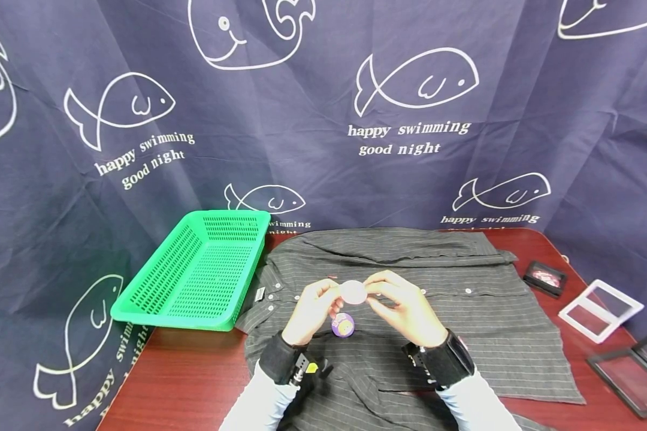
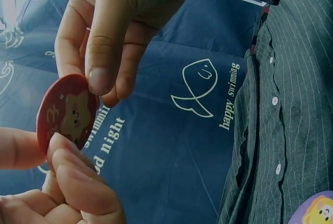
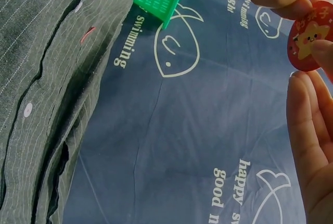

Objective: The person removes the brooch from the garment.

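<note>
Both hands hold a round red badge [image 2: 73,110] with a yellow cartoon star on its face, raised over a dark striped shirt [image 1: 463,335]. From the head its pale side [image 1: 353,292] shows. My left hand [image 1: 314,311] pinches its left edge between thumb and fingers. On the opposite edge my right hand [image 1: 407,308] has its thumb and fingertips. Part of the star face [image 3: 311,37] is covered by a thumb in the right wrist view. Just below the hands, a purple round badge [image 1: 342,325] with a yellow cartoon figure lies on the shirt.
A green plastic basket [image 1: 191,275] stands at the table's left. On the right lie a dark small case [image 1: 545,279], a white-framed case [image 1: 601,310] and a dark-framed open case [image 1: 633,377]. A navy curtain with fish drawings [image 1: 313,120] hangs behind the red-brown table [image 1: 167,371].
</note>
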`<state>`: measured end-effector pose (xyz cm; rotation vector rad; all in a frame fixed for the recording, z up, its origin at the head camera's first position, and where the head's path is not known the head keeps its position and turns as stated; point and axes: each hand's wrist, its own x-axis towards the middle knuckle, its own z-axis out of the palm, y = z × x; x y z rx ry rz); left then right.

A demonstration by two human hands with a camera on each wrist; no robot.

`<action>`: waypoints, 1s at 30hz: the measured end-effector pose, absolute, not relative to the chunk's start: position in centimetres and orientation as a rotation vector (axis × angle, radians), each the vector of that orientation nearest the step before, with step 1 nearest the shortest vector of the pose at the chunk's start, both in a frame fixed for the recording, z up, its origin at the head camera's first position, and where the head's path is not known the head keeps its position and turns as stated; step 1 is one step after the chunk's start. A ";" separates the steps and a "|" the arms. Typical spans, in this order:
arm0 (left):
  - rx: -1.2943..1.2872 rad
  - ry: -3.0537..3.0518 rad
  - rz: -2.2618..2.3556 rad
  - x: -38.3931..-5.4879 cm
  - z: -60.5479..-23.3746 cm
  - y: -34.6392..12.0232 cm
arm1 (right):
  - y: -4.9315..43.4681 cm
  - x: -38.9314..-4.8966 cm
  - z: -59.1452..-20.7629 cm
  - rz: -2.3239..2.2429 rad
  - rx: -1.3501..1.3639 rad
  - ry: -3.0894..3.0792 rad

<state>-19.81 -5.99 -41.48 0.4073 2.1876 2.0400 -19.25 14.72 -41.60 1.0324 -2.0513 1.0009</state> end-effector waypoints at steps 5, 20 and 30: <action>0.392 2.204 2.050 -19.7 -41.4 -6.0 | 14.8 -19.2 -41.5 1.020 0.985 -2.091; 0.550 2.332 2.038 -19.7 -41.5 -6.0 | 15.1 -19.1 -40.6 1.221 0.761 -2.122; 0.717 2.494 1.916 -19.4 -41.3 -6.3 | 14.8 -18.5 -39.3 1.589 0.613 -2.305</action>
